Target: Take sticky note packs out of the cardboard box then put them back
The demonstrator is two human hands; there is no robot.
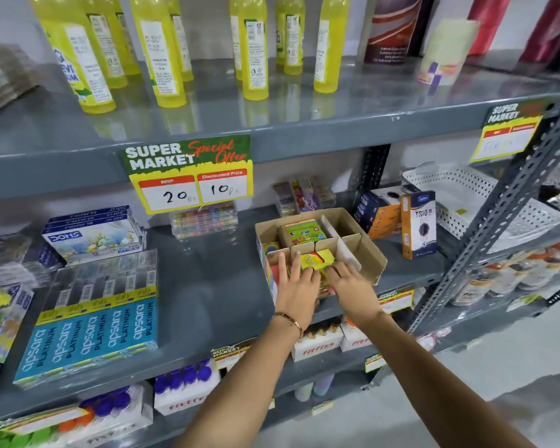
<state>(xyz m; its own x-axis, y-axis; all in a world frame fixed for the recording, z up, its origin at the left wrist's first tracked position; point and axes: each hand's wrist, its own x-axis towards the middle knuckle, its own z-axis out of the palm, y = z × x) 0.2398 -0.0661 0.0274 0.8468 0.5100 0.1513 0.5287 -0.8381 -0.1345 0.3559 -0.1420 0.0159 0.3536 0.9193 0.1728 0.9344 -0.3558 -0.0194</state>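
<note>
I see the cardboard box (366,253) on the grey shelf (207,286), right of the apsara packs (91,321). My left hand (296,286) and right hand (353,286) reach into its front compartments, both touching a yellow sticky note pack (314,259); I cannot tell either grip. Another green pack (304,233) sits in a rear compartment.

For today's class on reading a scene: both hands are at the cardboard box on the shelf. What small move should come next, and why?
Probably close both hands on the yellow pack and lift it straight up. The left hand and right hand already rest at its near edge in the box, whose front slot holds it loosely between dividers; whether it is going in or out is unclear.
</note>
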